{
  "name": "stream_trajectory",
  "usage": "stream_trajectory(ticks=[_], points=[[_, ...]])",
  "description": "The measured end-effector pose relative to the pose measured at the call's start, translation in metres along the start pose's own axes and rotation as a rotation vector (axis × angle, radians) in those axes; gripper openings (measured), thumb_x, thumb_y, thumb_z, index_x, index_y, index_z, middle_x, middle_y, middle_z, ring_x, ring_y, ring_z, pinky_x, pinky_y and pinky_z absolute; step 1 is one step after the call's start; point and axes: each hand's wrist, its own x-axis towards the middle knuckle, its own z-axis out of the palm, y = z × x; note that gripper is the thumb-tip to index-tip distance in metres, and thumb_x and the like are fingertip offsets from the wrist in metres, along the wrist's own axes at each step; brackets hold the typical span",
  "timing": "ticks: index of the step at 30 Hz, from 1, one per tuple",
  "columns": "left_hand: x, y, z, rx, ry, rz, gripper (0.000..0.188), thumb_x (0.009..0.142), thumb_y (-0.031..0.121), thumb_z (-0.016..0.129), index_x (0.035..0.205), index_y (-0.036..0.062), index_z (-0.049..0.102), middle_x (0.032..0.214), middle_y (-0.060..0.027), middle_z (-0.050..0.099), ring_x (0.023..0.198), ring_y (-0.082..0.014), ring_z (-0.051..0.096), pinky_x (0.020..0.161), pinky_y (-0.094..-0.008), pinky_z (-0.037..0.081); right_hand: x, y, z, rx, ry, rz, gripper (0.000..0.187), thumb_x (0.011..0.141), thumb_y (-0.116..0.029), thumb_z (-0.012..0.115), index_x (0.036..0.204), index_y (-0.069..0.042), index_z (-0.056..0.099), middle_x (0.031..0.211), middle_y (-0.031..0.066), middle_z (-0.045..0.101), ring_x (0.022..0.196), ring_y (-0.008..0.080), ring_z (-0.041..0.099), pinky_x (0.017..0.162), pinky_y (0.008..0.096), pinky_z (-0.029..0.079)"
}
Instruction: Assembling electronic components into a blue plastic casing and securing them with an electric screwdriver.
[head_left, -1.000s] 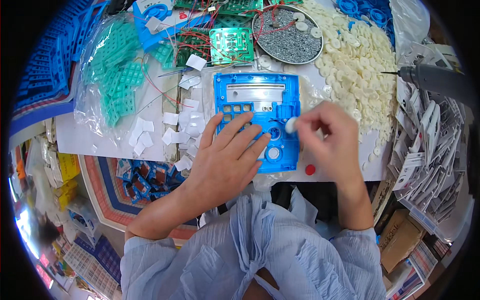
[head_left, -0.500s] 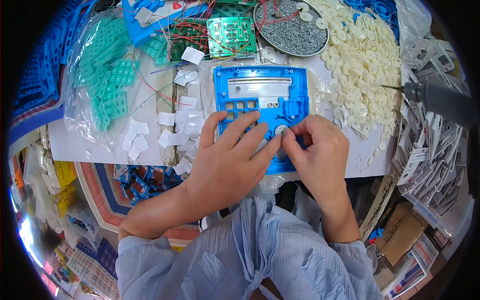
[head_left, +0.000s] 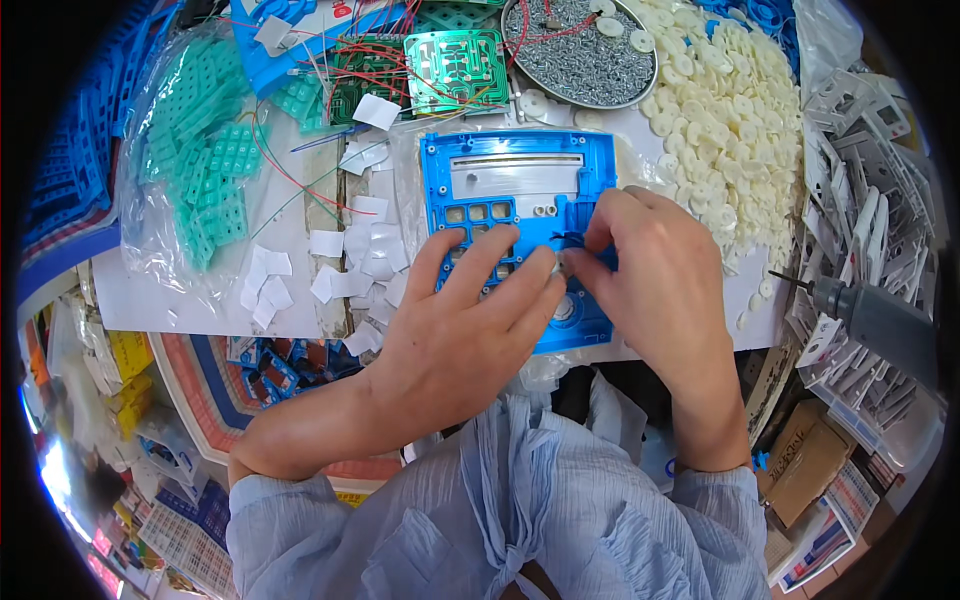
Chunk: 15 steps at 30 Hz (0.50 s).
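Observation:
A blue plastic housing (head_left: 590, 329) lies on the bench in front of me, its inner side up, with square openings at its left and a long slot across its top. My left hand (head_left: 462, 328) rests on its lower left part, palm down, fingers spread and holding nothing. Over the right part, my right hand (head_left: 662, 272) is closed in a pinch. Its fingertips meet close to my left fingertips, at a small pale part I cannot make out. A thin dark piece shows just above the pinch. Below it sits a round fitting (head_left: 564, 308) in the housing.
Cream plastic discs (head_left: 715, 130) are heaped at the right, beside a round tray (head_left: 654, 86) of small screws. Green circuit boards (head_left: 457, 72) with red wires lie behind. White paper squares (head_left: 268, 284) and bagged green keypads (head_left: 195, 150) are at the left. An electric screwdriver (head_left: 860, 315) hangs at the right.
My right hand has shifted up and right, its pinch turned. The white disc visible beneath my fingertips is now hidden or gone. The screwdriver hangs lower; my left hand has barely moved.

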Motion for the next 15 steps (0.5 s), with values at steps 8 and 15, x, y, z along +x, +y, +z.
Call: stream_trajectory(ticks=[8,15], points=[[0.004,0.0,-0.006,0.04,-0.066,0.047,0.047,0.08,0.022,0.075,0.124,0.0074,0.067,0.135,-0.0056,0.058,0.129,-0.0284,0.05,0.109,-0.0541,0.035,-0.005,0.014,-0.009,0.324,-0.021,0.003,0.022,0.076,-0.012,0.081,0.083,-0.003,0.061,0.076,0.0091,0.062,0.071,0.0262,0.062,0.062,0.0365,0.048],[0.015,-0.002,-0.013,0.096,-0.091,0.146,0.046,0.079,0.022,0.073,0.121,0.0057,0.067,0.126,-0.0067,0.06,0.124,-0.0262,0.053,0.11,-0.0547,0.038,-0.046,0.027,-0.055,0.536,0.343,0.132,0.021,0.075,-0.006,0.08,0.089,0.0,0.066,0.076,0.0013,0.057,0.068,0.0089,0.049,0.061,0.0251,0.036]])
